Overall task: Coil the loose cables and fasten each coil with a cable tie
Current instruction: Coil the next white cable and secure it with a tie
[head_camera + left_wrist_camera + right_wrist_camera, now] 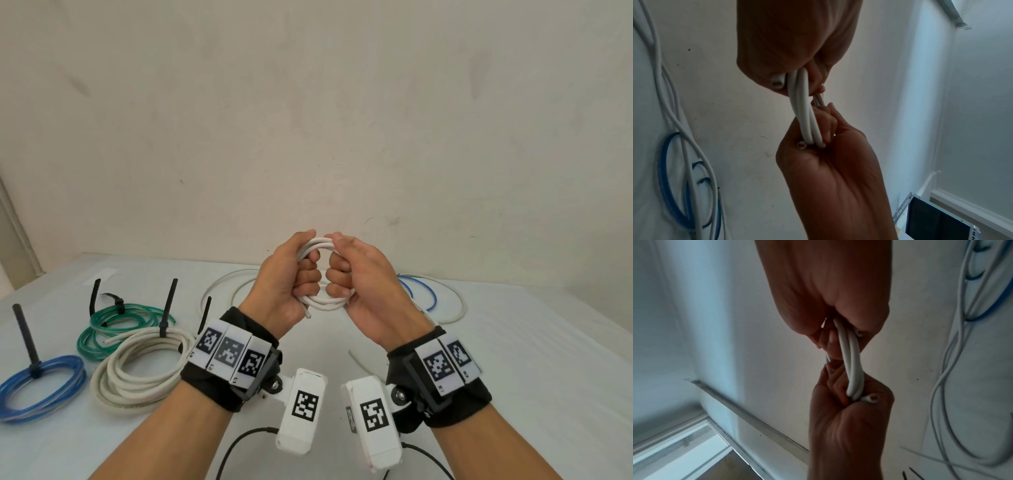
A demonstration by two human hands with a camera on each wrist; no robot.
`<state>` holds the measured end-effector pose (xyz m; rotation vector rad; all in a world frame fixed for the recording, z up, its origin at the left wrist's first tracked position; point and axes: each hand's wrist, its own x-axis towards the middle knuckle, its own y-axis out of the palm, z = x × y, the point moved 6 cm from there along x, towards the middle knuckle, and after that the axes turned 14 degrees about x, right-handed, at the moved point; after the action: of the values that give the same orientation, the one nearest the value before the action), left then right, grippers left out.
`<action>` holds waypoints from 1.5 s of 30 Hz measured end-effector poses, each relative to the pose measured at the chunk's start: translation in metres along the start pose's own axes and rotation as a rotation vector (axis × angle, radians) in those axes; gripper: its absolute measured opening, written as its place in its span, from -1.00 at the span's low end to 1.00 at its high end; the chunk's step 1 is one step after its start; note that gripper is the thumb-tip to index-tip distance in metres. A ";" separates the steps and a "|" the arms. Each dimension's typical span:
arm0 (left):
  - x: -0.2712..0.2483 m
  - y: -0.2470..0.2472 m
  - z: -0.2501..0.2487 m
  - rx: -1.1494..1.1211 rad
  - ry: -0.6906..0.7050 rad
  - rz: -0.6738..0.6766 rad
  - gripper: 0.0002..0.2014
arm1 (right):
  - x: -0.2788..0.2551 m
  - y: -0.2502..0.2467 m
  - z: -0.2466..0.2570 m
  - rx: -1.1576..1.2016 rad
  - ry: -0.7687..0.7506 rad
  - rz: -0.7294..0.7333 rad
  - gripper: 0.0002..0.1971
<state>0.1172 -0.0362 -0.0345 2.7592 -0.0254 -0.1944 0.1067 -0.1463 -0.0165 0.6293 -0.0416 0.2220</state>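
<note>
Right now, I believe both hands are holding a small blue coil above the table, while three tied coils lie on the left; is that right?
Not quite: the coil held by the left hand and right hand is white, not blue, as the head view shows. The three tied coils do lie on the left.

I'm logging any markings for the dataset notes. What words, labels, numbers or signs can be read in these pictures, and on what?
No words, brands or numbers can be read.
Black-and-white square marker patterns, not text: on the white tags of the black left wristband, the black right wristband and the two white wrist camera housings.
Tiny characters under the wristband tags: too small to read.
White cable coil, held in both hands: no print visible.
</note>
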 end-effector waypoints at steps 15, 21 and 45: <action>-0.010 0.025 -0.001 0.110 0.092 0.235 -0.58 | -0.005 -0.012 0.019 -0.243 -0.094 -0.172 -0.45; -0.013 0.017 -0.009 0.422 0.115 0.252 -0.59 | -0.002 -0.011 0.017 -0.450 -0.091 -0.083 -0.47; -0.003 0.009 -0.007 0.210 0.143 0.155 -0.59 | -0.005 -0.002 0.033 -0.623 -0.211 0.088 -0.58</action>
<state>0.1157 -0.0420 -0.0243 2.9555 -0.2330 0.0507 0.1035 -0.1683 0.0085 0.0271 -0.3298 0.2120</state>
